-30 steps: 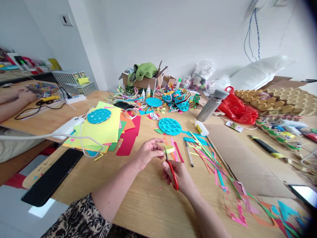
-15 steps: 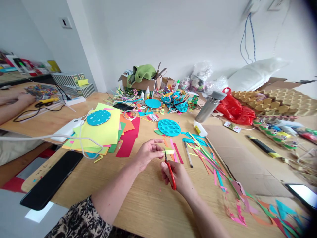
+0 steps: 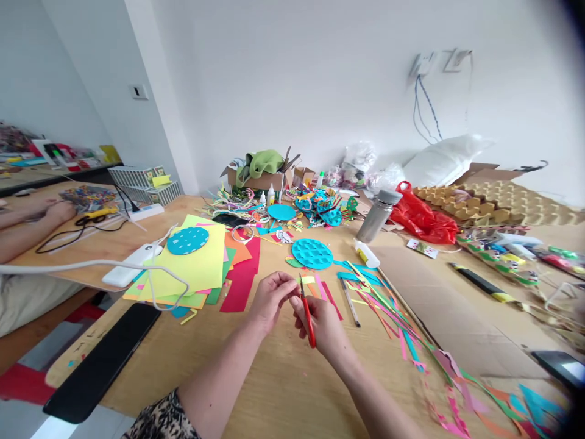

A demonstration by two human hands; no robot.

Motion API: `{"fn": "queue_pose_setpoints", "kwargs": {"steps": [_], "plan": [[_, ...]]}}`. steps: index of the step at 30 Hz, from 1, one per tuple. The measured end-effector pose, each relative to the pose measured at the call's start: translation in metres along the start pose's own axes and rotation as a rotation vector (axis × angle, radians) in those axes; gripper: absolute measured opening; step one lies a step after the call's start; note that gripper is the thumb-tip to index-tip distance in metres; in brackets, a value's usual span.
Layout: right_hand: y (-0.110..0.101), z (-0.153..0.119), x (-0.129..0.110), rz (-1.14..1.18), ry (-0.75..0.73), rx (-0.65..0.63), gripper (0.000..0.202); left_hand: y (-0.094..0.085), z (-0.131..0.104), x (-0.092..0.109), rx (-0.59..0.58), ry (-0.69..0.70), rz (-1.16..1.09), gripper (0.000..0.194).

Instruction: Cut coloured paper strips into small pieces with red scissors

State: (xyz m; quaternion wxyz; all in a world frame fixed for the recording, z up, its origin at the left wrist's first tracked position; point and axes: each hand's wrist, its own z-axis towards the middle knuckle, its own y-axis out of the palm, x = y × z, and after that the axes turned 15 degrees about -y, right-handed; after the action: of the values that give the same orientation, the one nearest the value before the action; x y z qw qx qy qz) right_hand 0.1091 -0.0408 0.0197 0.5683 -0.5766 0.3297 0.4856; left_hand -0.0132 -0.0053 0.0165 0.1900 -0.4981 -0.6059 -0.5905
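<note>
My right hand is closed around red-handled scissors, whose blades point away from me. The fingers of my left hand are pinched together beside the blade tips. A small yellow paper strip extends from these fingertips behind the blades; the end in the fingers is hidden. Just beyond my hands lies a round blue paper disc with raised squares. To the right of the scissors are a red paper strip and a pen.
Stacked coloured paper, a white power strip and a black phone-like slab lie left. A steel bottle, glue bottle, cardboard sheet and cutter are right. Another person's hands rest far left.
My left fingers, spread before, have closed into a pinch near the blades. The yellow strip has shifted left and shows less. The head view has tilted up slightly.
</note>
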Motion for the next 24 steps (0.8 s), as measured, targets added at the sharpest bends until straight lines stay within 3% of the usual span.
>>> {"fn": "queue_pose_setpoints", "kwargs": {"steps": [5, 11, 24], "plan": [[0.01, -0.003, 0.009, -0.086, -0.033, 0.035, 0.047, -0.001, 0.003, -0.003, 0.079, -0.009, 0.038, 0.015], [0.009, -0.006, 0.018, -0.101, -0.038, 0.025, 0.047, 0.0, 0.003, -0.008, 0.103, -0.023, 0.045, 0.015], [0.003, -0.006, 0.018, 0.213, 0.011, -0.062, 0.05, 0.003, 0.002, -0.003, 0.067, -0.098, 0.012, 0.016]]}}
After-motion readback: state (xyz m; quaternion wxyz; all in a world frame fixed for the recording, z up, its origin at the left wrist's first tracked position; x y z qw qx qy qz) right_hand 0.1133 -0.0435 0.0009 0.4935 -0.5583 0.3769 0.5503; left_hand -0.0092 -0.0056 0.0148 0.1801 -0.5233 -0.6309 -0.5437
